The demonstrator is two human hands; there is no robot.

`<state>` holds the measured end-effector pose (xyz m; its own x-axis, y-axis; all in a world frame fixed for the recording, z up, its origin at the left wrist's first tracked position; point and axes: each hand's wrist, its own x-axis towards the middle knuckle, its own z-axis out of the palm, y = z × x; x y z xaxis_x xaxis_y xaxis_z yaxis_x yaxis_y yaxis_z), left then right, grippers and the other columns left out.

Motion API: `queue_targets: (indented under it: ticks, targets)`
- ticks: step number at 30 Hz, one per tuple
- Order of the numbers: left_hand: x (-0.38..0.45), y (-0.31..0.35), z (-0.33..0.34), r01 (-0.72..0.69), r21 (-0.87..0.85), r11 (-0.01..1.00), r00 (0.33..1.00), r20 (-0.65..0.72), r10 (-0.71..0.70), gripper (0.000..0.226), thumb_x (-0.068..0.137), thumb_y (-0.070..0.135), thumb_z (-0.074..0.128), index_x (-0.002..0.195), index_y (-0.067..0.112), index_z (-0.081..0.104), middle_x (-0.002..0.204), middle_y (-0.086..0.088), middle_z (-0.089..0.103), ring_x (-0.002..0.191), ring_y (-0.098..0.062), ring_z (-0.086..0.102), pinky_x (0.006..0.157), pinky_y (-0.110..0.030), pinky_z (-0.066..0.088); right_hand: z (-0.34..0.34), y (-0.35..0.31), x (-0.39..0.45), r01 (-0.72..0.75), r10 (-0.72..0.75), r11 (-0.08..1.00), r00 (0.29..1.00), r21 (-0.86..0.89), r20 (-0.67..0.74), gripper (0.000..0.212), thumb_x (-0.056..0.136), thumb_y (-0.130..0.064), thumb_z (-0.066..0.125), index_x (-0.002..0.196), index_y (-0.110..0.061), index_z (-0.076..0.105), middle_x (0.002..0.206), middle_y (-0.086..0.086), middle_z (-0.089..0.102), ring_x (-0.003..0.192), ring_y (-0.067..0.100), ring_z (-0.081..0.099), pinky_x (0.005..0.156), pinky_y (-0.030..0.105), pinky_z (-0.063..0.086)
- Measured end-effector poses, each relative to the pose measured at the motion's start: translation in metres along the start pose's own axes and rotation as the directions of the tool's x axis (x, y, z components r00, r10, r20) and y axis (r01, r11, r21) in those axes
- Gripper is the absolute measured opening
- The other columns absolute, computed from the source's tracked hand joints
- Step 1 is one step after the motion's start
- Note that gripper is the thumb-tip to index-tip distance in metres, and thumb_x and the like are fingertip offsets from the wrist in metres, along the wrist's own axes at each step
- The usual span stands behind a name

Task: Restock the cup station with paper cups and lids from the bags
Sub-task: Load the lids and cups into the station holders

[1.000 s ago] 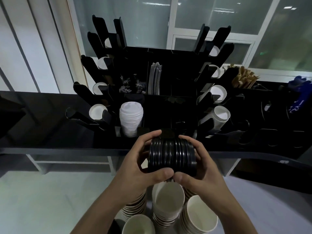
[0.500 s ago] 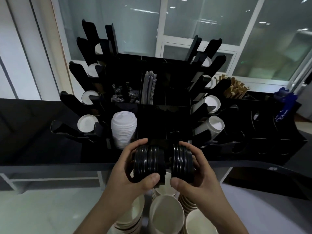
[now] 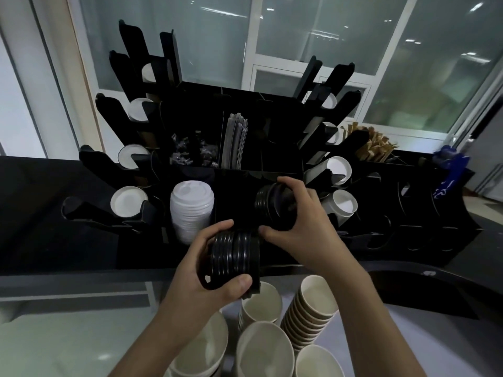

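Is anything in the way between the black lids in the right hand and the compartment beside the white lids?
Nothing visible. The right hand holds its black lids right over the dark compartment beside the white lids. The compartment's inside is too dark to check. The left hand holds the other lids nearer the camera, out of the way.
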<state>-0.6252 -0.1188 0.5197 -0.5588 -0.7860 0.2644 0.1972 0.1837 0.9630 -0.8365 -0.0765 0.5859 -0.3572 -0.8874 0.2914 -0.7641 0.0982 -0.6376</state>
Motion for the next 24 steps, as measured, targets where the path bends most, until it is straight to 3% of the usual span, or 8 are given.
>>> queue_targets:
  ticks: [3,8,13,24]
  targets:
    - [0.0,0.0,0.0,0.001,0.015,1.0,1.0,0.009,-0.001,0.081,0.058,0.041,0.086,0.134,0.045,0.056,0.125,0.006,0.066,0.115,-0.017,0.067,0.089,-0.029,0.056,-0.004,-0.001,0.024,0.003,0.0,0.975,1.0,-0.224,0.013,0.092,0.075,-0.047,0.081,0.149,-0.042,0.027,0.133,-0.002,0.041,0.118,0.025,0.053,0.104,0.044,0.048]
    - [-0.001,-0.004,-0.003,0.007,0.022,1.0,1.0,0.009,-0.007,0.083,0.059,0.042,0.086,0.136,0.046,0.055,0.126,0.007,0.066,0.117,-0.019,0.066,0.094,-0.037,0.055,-0.008,0.003,0.056,-0.034,0.123,0.768,0.988,-0.639,0.095,0.095,0.076,-0.049,0.079,0.152,-0.023,0.028,0.137,0.016,0.045,0.121,0.04,0.052,0.11,0.049,0.037]
    - [-0.004,-0.004,-0.003,0.019,0.018,1.0,1.0,0.02,-0.02,0.083,0.059,0.041,0.086,0.135,0.049,0.055,0.123,0.011,0.066,0.114,-0.016,0.067,0.09,-0.033,0.059,0.005,0.01,0.072,0.0,0.197,0.669,0.964,-0.744,0.176,0.092,0.078,-0.05,0.08,0.148,-0.016,0.03,0.137,0.018,0.044,0.123,0.041,0.051,0.108,0.049,0.037]
    - [-0.004,-0.01,-0.005,0.029,0.022,0.999,0.999,0.023,-0.029,0.08,0.062,0.038,0.086,0.136,0.046,0.055,0.123,0.008,0.066,0.114,-0.02,0.067,0.099,-0.046,0.056,0.019,0.029,0.089,0.053,0.246,0.56,0.942,-0.827,0.227,0.095,0.078,-0.056,0.078,0.142,-0.011,0.025,0.133,0.017,0.052,0.123,0.038,0.052,0.109,0.048,0.032]
